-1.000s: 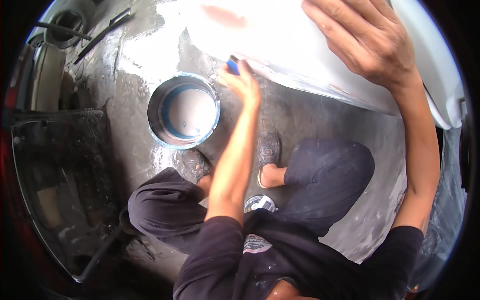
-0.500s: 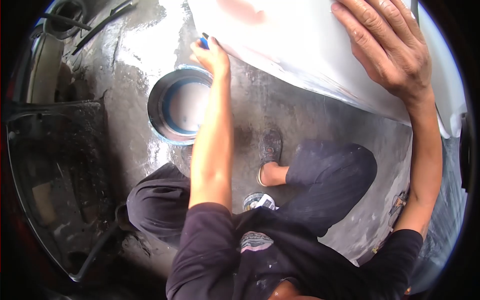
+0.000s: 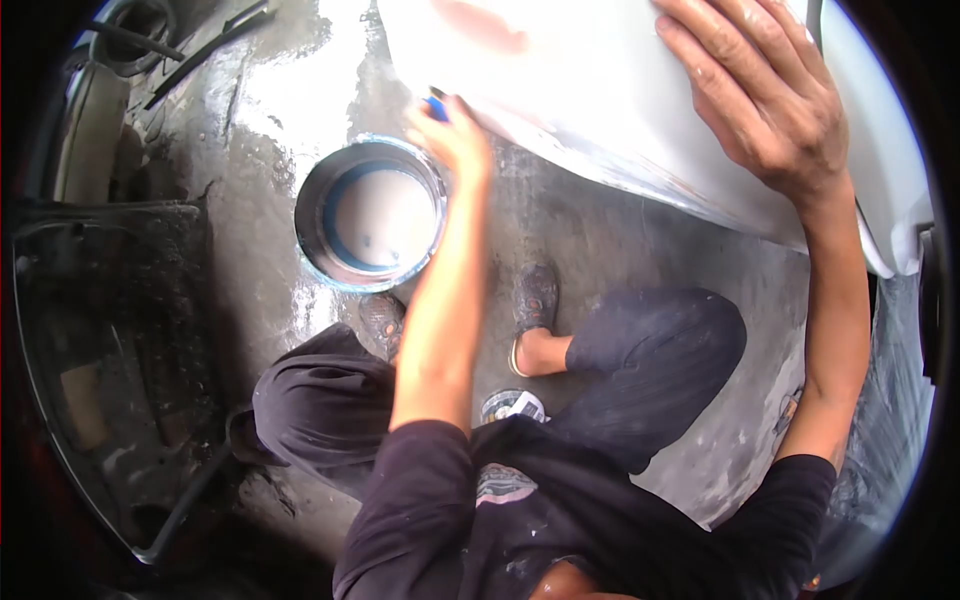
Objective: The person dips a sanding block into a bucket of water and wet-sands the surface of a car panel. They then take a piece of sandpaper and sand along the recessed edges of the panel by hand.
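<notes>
- A dark framed panel point(image 3: 110, 330) lies at far left.
- A round bucket point(image 3: 312, 220) of milky liquid point(image 3: 390, 215) stands on the floor point(image 3: 620, 230).
- Just beside its upper rim, the left hand point(image 3: 455, 138), slightly blurred, grips a small blue-and-black piece point(image 3: 437, 108) near the edge of the white panel point(image 3: 610, 105).
- A small can point(image 3: 512, 405) sits below the feet.
- The right hand point(image 3: 768, 105) lies flat over the white panel, fingers extended, grasping nothing.

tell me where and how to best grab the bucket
Likely by its rim, at picture left, coming from above: the bucket stands upright and open-topped, leaving that edge exposed, while the left forearm crowds the opposite side in this view.
</notes>
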{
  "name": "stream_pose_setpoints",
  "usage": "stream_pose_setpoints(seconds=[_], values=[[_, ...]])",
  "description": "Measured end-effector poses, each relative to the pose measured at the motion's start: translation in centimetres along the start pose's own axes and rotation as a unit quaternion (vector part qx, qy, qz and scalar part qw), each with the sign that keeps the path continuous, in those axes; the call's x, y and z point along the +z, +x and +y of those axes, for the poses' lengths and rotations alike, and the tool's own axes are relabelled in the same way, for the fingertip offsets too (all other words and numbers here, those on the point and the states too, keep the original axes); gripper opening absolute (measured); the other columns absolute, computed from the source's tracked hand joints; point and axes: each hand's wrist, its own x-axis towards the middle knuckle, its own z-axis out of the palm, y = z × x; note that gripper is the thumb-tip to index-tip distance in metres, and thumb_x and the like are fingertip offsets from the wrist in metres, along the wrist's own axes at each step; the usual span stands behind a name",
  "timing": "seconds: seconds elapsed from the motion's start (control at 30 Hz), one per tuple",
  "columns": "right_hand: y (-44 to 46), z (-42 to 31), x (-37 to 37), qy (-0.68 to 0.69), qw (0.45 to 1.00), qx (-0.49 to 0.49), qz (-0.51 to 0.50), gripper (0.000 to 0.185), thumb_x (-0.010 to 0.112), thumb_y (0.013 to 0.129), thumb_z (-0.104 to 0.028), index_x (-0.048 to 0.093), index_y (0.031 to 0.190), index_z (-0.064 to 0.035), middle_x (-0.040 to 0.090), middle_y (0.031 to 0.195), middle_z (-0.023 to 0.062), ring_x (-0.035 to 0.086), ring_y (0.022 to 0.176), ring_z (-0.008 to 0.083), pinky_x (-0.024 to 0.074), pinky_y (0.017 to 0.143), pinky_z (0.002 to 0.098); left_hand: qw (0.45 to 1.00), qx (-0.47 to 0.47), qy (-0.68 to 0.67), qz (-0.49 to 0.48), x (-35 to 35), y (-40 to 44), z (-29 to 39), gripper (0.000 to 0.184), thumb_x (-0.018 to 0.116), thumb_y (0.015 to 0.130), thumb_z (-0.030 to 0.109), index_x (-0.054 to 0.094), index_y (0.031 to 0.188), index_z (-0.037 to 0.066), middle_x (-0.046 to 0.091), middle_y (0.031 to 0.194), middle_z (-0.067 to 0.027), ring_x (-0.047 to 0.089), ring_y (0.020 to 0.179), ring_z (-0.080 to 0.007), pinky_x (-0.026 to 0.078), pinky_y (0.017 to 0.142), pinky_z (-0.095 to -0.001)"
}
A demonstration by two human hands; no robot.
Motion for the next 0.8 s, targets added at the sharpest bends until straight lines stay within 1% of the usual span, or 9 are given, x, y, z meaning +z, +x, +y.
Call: stream_pose_setpoints(seconds=[0.03, 0.1, 0.17, 0.33, 0.43, 0.5, 0.63, 0.73, 0.8], values=[[0.1, 0.2, -0.3, -0.001, 1.0, -0.002, 0.004, 0.017, 0.072, 0.08, -0.007, 0.079, 0.095, -0.004, 0.078, 0.11, 0.0111, 0.072, 0.108, 0.0264, 0.0551, 0.106, 0.0481, 0.998, 0.045, -0.048, -0.008, 0.7, -2.8, -1.4, 0.053, 0.074, 0.094, 0.027, 0.05, 0.127, -0.005, 0.052, 0.119, -0.0287, 0.053, 0.113, -0.0419, 0.041, 0.103, -0.0521], [0.5, 0.3, -0.4, -0.011, 1.0, -0.006, 0.008, 0.016, 0.071, 0.081, -0.007, 0.079, 0.095, -0.004, 0.078, 0.109, 0.0108, 0.072, 0.108, 0.0267, 0.0549, 0.106, 0.0487, 0.998, 0.032, -0.052, -0.032, 0.2, -8.6, -0.5, 0.049, 0.073, 0.096, 0.026, 0.05, 0.128, -0.003, 0.049, 0.121, -0.0296, 0.049, 0.12, -0.0411, 0.04, 0.104, -0.0529], [0.8, 0.5, 0.2, -0.023, 1.0, -0.015, 0.013, 0.016, 0.071, 0.081, -0.006, 0.079, 0.094, -0.004, 0.079, 0.109, 0.0106, 0.072, 0.108, 0.027, 0.0547, 0.105, 0.0493, 0.997, 0.056, -0.044, -0.022, 0.4, -6.1, -1.0, 0.048, 0.072, 0.096, 0.025, 0.051, 0.128, -0.004, 0.05, 0.122, -0.0292, 0.051, 0.118, -0.0397, 0.041, 0.104, -0.0517], [-0.1, -0.1, 0.2, -0.01, 1.0, 0.0, 0.001, 0.016, 0.07, 0.081, -0.005, 0.079, 0.094, -0.0045, 0.079, 0.108, 0.0106, 0.072, 0.108, 0.0274, 0.0542, 0.105, 0.0499, 0.997, -0.006, -0.069, -0.016, 0.4, 5.9, -2.2, 0.046, 0.071, 0.097, 0.027, 0.053, 0.124, -0.004, 0.05, 0.12, -0.0283, 0.055, 0.11, -0.0389, 0.043, 0.101, -0.0496], [0.7, 0.2, 1.1, -0.016, 0.995, -0.006, 0.094, 0.016, 0.07, 0.08, -0.005, 0.079, 0.093, -0.005, 0.079, 0.109, 0.0107, 0.072, 0.107, 0.0272, 0.0543, 0.106, 0.0497, 0.997, 0.068, -0.004, -0.021, -0.3, -0.7, -2.2, 0.046, 0.073, 0.096, 0.028, 0.055, 0.126, -0.002, 0.05, 0.121, -0.0273, 0.055, 0.112, -0.0387, 0.044, 0.1, -0.0514], [0.1, 0.8, 0.6, 0.015, 1.0, -0.01, 0.003, 0.037, 0.072, 0.089, -0.002, 0.077, 0.124, -0.0107, 0.073, 0.135, 0.0043, 0.063, 0.134, 0.0232, 0.0468, 0.122, 0.0446, 0.997, 0.059, -0.042, -0.021, -0.6, -4.5, -1.6, 0.047, 0.074, 0.095, 0.029, 0.057, 0.127, -0.001, 0.05, 0.121, -0.0266, 0.055, 0.113, -0.0398, 0.044, 0.101, -0.0524], [0.6, 0.6, 0.5, 0.004, 1.0, -0.018, 0.001, 0.038, 0.072, 0.086, 0.001, 0.077, 0.123, -0.008, 0.073, 0.134, 0.0051, 0.064, 0.133, 0.0239, 0.0479, 0.121, 0.0442, 0.998, 0.01, -0.033, -0.043, -0.7, 5.5, -1.3, 0.04, 0.071, 0.096, 0.02, 0.055, 0.124, -0.004, 0.05, 0.124, -0.0286, 0.055, 0.117, -0.0438, 0.045, 0.102, -0.0515], [0.8, 0.7, 0.3, 0.001, 1.0, -0.017, 0.002, 0.038, 0.072, 0.086, 0.001, 0.077, 0.123, -0.0076, 0.073, 0.134, 0.0046, 0.064, 0.133, 0.0236, 0.0485, 0.12, 0.0439, 0.998, 0.048, -0.039, -0.033, 0.0, 8.7, -1.8, 0.039, 0.07, 0.097, 0.021, 0.054, 0.122, -0.004, 0.05, 0.122, -0.0288, 0.056, 0.114, -0.0446, 0.045, 0.101, -0.0509], [0.6, 0.6, 0.3, 0.006, 1.0, -0.011, 0.012, 0.038, 0.072, 0.086, 0.0, 0.077, 0.122, -0.0074, 0.073, 0.135, 0.0046, 0.064, 0.133, 0.0236, 0.0488, 0.12, 0.0441, 0.999, 0.012, -0.019, -0.05, -1.4, 3.1, 0.5, 0.042, 0.07, 0.097, 0.023, 0.052, 0.124, -0.003, 0.047, 0.126, -0.0303, 0.055, 0.116, -0.0463, 0.045, 0.1, -0.0534]])
